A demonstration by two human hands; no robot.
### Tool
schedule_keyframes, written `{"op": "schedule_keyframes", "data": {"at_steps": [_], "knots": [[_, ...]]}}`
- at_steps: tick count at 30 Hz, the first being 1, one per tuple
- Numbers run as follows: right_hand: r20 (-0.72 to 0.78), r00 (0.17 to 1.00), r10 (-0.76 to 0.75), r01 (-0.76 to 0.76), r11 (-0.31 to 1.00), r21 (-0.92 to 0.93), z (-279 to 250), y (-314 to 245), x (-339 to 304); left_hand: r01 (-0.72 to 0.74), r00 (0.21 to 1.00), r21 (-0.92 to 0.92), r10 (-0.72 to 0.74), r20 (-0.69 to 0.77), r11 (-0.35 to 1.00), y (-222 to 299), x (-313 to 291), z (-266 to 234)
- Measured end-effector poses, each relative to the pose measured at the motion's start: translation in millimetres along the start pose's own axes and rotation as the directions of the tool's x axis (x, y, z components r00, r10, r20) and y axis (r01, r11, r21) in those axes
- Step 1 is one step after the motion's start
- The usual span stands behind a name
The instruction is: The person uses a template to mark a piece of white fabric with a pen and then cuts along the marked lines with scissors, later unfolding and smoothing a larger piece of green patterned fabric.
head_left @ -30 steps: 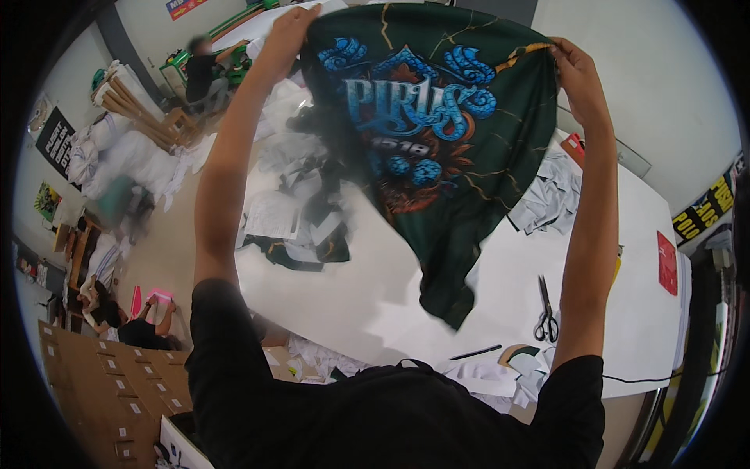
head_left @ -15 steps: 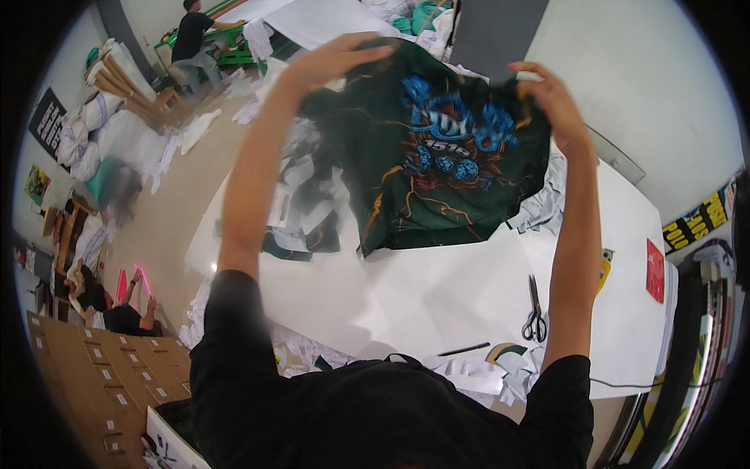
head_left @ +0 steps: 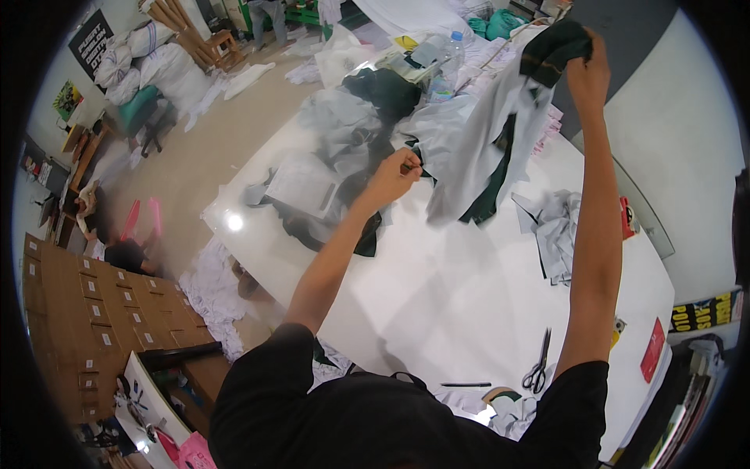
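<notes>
— Toward the upper right of the frame: one long, limp piece of pale grey and dark green cloth (head_left: 476,168), hanging slantwise over the table.
— Held how?
— By its dark green top end, bunched in the right hand (head_left: 591,66), fingers closed around the fold.
— And the left hand (head_left: 396,176)?
— Near the middle of the frame, fingers curled inward; no telling whether pinching the dark edge beside the fingertips or holding nothing.
— Best handling?
— Probably best to keep the grip high, take a free edge with the left, then spread gently to ease out folds. Avoid dragging across the rumpled heap of grey and dark green cloth (head_left: 336,113), left of centre.
— Hard to make out?
— Lower end, blurred, so contact with the smooth white tabletop (head_left: 437,289) impossible to judge; far face turned from view. At top left, a co-worker in grey trousers (head_left: 267,23), cut off by the upper edge.
</notes>
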State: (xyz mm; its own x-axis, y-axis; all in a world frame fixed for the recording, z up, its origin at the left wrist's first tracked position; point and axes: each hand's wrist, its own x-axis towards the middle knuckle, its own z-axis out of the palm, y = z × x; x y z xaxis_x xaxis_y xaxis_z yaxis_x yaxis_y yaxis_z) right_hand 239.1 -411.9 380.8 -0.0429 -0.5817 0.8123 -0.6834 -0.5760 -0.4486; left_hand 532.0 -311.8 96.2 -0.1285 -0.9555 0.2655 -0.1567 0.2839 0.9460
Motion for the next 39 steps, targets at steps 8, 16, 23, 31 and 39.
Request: {"op": "schedule_keyframes", "data": {"at_steps": [8,16,23,31,39], "knots": [[0.632,0.738,0.235,0.404,0.596,-0.694,69.6,208.2,-201.8,-0.077,0.976,0.383,0.148,-0.158,0.920,-129.4,135.1,-9.5],[0.469,0.772,0.430,-0.143,0.835,-0.530,73.9,118.2,-452.9,0.072,0.955,0.827,0.202,-0.219,0.558,-190.5,232.5,-17.0],[0.463,0.748,0.476,-0.218,0.835,-0.505,79.6,100.6,-440.4,0.251,0.968,0.862,-0.108,-0.227,0.440,-226.2,280.3,-61.0],[0.456,0.775,0.437,-0.203,0.856,-0.475,79.6,102.0,-446.4,-0.058,0.920,0.671,0.301,-0.252,0.739,-62.4,326.6,-154.1],[0.321,0.816,0.482,-0.507,0.862,-0.006,94.2,109.9,-371.3,-0.517,0.837,0.487,0.534,0.118,0.704,242.9,255.1,-115.7]]}}
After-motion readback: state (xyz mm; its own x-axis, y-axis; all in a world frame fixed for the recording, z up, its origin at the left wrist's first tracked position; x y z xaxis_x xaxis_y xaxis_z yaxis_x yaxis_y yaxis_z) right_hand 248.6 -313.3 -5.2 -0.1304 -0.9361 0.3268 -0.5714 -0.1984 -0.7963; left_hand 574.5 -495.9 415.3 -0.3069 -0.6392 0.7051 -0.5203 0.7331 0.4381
